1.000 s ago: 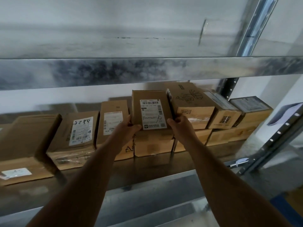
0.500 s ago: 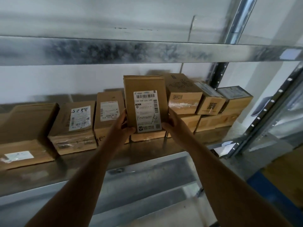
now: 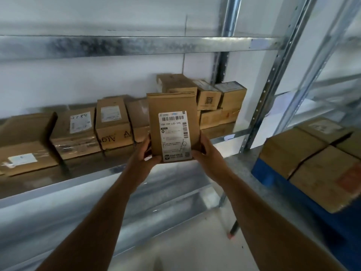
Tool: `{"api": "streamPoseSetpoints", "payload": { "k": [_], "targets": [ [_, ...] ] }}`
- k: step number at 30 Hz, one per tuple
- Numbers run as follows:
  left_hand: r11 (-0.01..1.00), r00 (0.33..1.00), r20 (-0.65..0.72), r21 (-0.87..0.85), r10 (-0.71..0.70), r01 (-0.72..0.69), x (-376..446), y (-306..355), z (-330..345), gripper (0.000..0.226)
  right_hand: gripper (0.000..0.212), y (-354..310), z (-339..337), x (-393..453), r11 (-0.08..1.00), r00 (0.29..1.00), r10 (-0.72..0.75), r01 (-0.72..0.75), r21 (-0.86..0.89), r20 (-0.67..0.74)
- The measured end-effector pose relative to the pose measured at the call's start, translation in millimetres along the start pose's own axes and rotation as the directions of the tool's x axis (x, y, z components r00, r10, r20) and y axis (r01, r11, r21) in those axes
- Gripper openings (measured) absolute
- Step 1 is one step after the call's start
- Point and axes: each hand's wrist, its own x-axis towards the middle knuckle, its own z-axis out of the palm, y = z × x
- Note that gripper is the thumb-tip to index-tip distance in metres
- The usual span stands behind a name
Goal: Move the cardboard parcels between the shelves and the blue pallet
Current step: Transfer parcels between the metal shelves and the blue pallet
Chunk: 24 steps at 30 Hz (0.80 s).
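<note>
**Parcel in both hands, pallet off to the right**

A flat, tall brown cardboard parcel with a white barcode label point(image 3: 174, 127) is held upright in front of the galvanised metal shelf point(image 3: 121, 173), clear of the shelf surface and of the row of other brown cardboard boxes point(image 3: 115, 126) that stand along the back. Its long axis runs nearly vertical, label face towards the camera, top edge leaning slightly away. The left hand point(image 3: 145, 153) grips the lower left corner, thumb on the front and fingers wrapped behind; the right hand point(image 3: 205, 153) clasps the lower right edge in the same way. Both hands hold low on the parcel, so most of its length stands above the grip.

The blue pallet point(image 3: 273, 173) lies to the right and lower than the hands, beyond the perforated steel upright point(image 3: 263, 98) of the rack. It already carries large brown cardboard cartons point(image 3: 304, 159), stacked close together. The right hand is the nearer one to it.

Judging by this, the parcel is being taken from shelf to pallet. The carry would call for a swing rightwards and down, passing in front of the upright, not through it. Being held by its bottom end, the parcel may tip as it turns; laying it flat on the cartons looks the steadier landing
</note>
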Motion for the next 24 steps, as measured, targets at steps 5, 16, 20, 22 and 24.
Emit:
{"api": "streamPoseSetpoints", "payload": {
  "k": [5,16,20,22,24],
  "targets": [
    [0.997,0.998,0.061,0.071,0.015,-0.019,-30.4,14.1,38.3,0.068,0.056,4.2,-29.6,-60.1,0.997,0.999,0.015,-0.013,0.073,-0.036],
    [0.995,0.977,0.209,0.088,0.030,-0.049,-70.5,47.2,126.9,0.078,0.060,16.5,-93.2,-163.9,0.991,0.963,0.136,-0.134,0.026,-0.233],
    [0.994,0.954,0.294,0.068,0.059,-0.083,-77.7,50.9,163.3,0.079,0.066,25.1,-118.9,-197.2,0.986,0.930,0.161,-0.163,0.022,-0.330],
    [0.995,0.943,0.330,0.067,0.044,-0.070,-79.3,52.9,179.6,0.078,0.067,30.5,-129.5,-211.9,0.983,0.915,0.177,-0.182,0.022,-0.361],
    [0.995,0.929,0.369,0.074,0.040,-0.073,-80.2,55.4,194.3,0.075,0.069,35.0,-139.1,-225.0,0.979,0.898,0.199,-0.200,0.038,-0.391]
  ]
}}
